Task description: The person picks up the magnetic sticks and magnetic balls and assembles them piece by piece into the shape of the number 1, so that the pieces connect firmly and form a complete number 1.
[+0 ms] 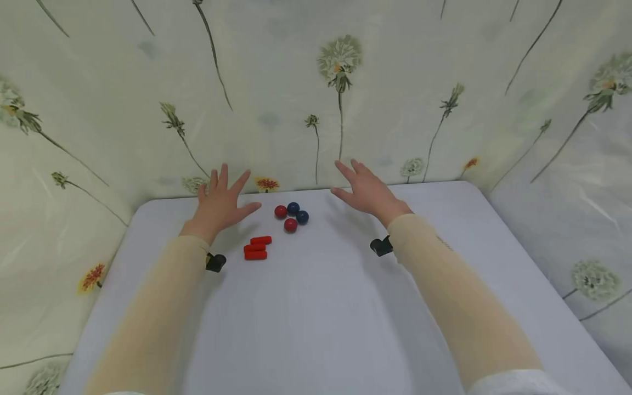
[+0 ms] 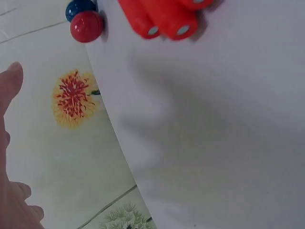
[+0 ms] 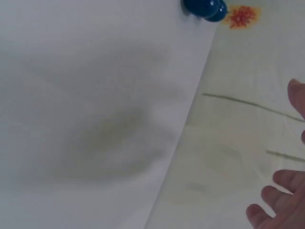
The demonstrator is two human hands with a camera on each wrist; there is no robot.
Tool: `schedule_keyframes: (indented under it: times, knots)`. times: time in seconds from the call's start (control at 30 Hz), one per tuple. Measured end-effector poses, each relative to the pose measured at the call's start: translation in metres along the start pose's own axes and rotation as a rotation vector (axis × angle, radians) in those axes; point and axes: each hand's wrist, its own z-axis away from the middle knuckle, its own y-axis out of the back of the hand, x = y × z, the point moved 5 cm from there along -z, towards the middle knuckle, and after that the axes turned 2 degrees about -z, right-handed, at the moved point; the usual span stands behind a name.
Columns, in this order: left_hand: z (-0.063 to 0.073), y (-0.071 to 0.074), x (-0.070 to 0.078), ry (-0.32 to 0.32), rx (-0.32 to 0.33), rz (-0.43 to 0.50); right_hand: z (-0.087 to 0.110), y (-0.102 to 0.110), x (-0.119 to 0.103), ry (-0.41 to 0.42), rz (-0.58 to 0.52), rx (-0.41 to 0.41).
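Observation:
My left hand (image 1: pixel 219 204) hovers over the table's far left part, its fingers spread and holding nothing. Across from it, my right hand (image 1: pixel 367 192) is held above the far edge, fingers apart and nothing in them. Between the hands sit two red balls (image 1: pixel 291 225) and two dark blue balls (image 1: pixel 303 217) in a close cluster. Several red cylinders (image 1: pixel 255 255) lie side by side nearer me, just right of the left wrist. In the left wrist view, the cylinders (image 2: pixel 176 24) show pale round spots on their ends. Neither hand touches any of these things.
The white table (image 1: pixel 306 318) has rounded far corners. Behind it and at both sides hangs a pale curtain (image 1: pixel 276 82) printed with dandelions. A small black device (image 1: pixel 215 262) is strapped at the left wrist, and another black device (image 1: pixel 382 246) at the right.

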Motion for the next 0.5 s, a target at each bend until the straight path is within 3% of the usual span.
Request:
schedule_keyframes:
  times: [0.3, 0.5]
  knots:
    - [0.027, -0.009, -0.006, -0.048, 0.142, 0.118, 0.008, -0.027, -0.002, 0.087, -0.078, 0.066]
    - [0.041, -0.022, -0.005, -0.052, 0.128, 0.208, 0.014, -0.039, -0.001, 0.106, -0.126, 0.077]
